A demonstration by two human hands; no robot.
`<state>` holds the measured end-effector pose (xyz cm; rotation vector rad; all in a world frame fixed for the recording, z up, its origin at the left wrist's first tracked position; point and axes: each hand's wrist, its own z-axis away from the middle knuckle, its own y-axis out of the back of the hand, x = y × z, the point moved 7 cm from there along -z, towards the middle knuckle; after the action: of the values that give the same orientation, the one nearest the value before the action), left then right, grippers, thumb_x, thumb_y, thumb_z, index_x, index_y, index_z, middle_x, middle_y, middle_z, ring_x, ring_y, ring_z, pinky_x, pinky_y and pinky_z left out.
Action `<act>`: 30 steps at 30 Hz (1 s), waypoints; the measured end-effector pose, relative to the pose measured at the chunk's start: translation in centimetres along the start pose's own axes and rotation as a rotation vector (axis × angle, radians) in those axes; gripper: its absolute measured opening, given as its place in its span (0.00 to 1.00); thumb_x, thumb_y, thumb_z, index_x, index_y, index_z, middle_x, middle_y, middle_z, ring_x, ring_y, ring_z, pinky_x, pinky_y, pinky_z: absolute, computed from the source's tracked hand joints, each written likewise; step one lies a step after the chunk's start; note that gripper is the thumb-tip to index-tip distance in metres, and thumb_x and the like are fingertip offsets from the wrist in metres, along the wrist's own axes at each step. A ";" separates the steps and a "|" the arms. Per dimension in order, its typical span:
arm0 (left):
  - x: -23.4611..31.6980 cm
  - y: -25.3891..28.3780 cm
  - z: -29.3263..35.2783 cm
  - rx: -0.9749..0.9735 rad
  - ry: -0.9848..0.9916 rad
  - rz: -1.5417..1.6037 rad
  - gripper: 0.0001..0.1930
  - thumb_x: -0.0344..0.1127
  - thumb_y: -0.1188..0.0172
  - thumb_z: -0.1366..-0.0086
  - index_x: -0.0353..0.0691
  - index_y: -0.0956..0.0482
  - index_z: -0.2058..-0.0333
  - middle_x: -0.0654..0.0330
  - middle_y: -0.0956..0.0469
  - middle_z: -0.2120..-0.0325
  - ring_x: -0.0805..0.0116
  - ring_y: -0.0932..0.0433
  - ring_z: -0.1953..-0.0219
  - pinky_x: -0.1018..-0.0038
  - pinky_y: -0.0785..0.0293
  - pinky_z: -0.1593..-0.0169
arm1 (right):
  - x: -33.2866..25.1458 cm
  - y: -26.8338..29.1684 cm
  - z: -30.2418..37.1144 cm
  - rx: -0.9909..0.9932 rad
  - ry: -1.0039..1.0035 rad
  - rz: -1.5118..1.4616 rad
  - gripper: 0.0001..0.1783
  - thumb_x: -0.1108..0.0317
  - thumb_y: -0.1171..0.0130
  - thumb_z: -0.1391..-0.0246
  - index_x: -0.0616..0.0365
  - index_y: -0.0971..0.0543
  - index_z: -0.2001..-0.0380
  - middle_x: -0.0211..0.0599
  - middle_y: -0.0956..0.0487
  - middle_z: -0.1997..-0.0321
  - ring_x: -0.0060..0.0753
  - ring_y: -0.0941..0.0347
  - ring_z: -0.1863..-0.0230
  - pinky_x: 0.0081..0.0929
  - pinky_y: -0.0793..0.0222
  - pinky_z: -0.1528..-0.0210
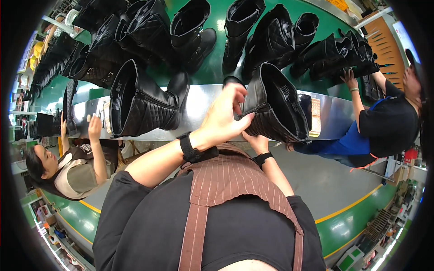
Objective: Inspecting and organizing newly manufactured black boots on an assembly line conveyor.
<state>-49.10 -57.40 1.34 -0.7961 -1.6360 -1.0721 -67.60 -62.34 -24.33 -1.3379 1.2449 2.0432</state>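
Observation:
A tall black quilted boot leans over the near edge of the metal bench, its wide shaft opening facing me. A zipper runs along its side. My left hand is beside that zipper, thumb stretched toward the shaft and fingers curled but apart, slightly blurred. Nothing shows between them. Against the shaft's near underside rests my right hand, gripping the boot from below; its fingers are partly hidden. To the left, another black quilted boot lies on the bench with its opening toward me.
Beyond the metal bench, a green surface carries several black boots. A dark phone-like object and a sheet of small orange stickers lie at right. One person works at left, another reaches toward boots at right.

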 end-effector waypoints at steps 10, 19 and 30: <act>-2.7 -3.3 -0.5 -0.297 0.277 -0.027 0.11 0.36 0.41 0.34 0.33 0.22 0.62 0.61 0.21 0.74 0.75 0.25 0.73 0.77 0.27 0.63 | -1.2 0.2 -0.3 0.003 0.094 0.048 0.40 0.58 0.24 0.59 0.59 0.27 0.42 0.41 0.22 0.43 0.38 0.28 0.39 0.34 0.34 0.37; -0.6 -3.6 -0.2 -0.696 0.493 0.551 0.25 0.45 0.55 0.24 0.40 0.26 0.80 0.68 0.34 0.86 0.80 0.40 0.83 0.80 0.44 0.74 | -1.9 0.6 -0.4 -0.002 0.087 0.047 0.38 0.58 0.22 0.62 0.57 0.25 0.46 0.40 0.21 0.46 0.40 0.27 0.41 0.36 0.33 0.39; -3.8 2.5 4.1 -0.716 0.257 -0.039 0.22 0.53 0.44 0.29 0.36 0.19 0.65 0.61 0.21 0.73 0.72 0.25 0.69 0.72 0.28 0.63 | -1.3 0.4 -0.1 -0.334 -0.084 -0.141 0.37 0.59 0.23 0.56 0.60 0.24 0.43 0.38 0.22 0.41 0.35 0.29 0.40 0.34 0.37 0.35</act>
<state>-47.31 -52.66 -2.08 -1.0245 -1.0432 -1.7460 -67.24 -62.50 -23.04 -1.4183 0.7728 2.2478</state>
